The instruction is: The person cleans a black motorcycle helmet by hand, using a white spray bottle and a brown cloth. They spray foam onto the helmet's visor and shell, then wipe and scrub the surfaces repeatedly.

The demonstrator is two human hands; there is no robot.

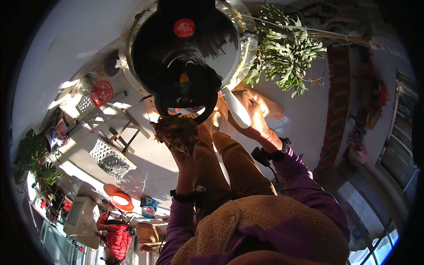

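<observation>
Black figure point(152, 57): biggest thing before me, glossy, top of my view. Plant point(285, 53) just right of it. My left hand point(183, 160) clutches a brown bundle point(175, 131), fingers mostly hidden, at the figure's near end; contact unclear. My right hand point(255, 110) lies behind the white piece point(237, 109), lower right of the figure; can't tell whether I grip it.

Risk, my judgement: a hard one-sided push could tip or shift the figure; loose folds could catch an edge.

Figure's long axis runs away from me, narrower end my way. Bundle: no clear long axis, ragged side toward the figure. White piece slants, rounded end toward me.
</observation>
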